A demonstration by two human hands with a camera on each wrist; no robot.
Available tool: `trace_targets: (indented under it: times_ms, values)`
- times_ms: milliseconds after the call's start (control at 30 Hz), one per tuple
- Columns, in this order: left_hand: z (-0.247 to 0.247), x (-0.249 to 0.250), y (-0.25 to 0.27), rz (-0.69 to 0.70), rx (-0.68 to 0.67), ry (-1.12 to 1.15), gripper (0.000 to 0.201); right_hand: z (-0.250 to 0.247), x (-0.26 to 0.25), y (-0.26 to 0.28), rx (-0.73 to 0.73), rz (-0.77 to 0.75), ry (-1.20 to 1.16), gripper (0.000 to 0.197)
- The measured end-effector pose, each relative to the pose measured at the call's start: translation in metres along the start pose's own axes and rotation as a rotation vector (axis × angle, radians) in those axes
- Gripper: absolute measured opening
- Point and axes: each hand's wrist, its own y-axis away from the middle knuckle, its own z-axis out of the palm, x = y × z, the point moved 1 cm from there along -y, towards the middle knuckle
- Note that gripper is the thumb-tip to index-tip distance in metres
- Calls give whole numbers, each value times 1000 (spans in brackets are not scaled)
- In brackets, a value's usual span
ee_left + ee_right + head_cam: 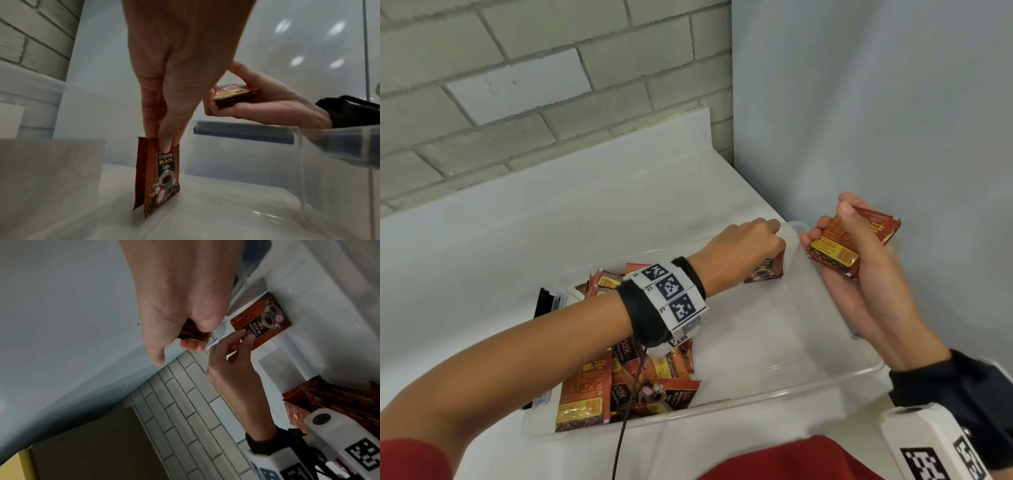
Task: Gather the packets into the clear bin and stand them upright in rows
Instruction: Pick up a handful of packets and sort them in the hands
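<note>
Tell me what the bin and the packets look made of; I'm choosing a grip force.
The clear bin: seemingly rigid transparent plastic, glossy; the counter shows through its walls. The upright packets that the left hand pinches: thin printed film or foil laminate, probably, with crimped edges, slight sheen.

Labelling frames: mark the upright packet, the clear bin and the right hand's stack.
upright packet [164, 178], left wrist view, printed front.
clear bin [825, 383], head view, near rim.
stack of packets [835, 251], head view, yellow label.
</note>
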Motion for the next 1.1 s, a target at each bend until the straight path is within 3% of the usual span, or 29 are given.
trace_targets:
  times_ms: [333,500,633,800,900,1000,1100]
  values:
    - [-4,7,0,-46,-1,-75,25,4,-1,2,16,19,-2,27]
    - [0,2,-1,-39,11,-21,5,3,-3,4,-44,87,-85,28]
    - [-5,-6,1,-68,73,260,15,4,-5,7,-120,164,-78,44]
    - [-28,-14,12,-189,274,696,25,7,-2,7,-196,226,-31,44]
    - [-35,-10,19,-265,297,877,36,6,-2,8,-226,232,68,47]
    - [-31,-6,24,-235,257,1049,27,5,-1,7,-212,201,173,46]
    - [-28,-7,27,-231,298,1140,22,6,-1,9,-236,189,212,37]
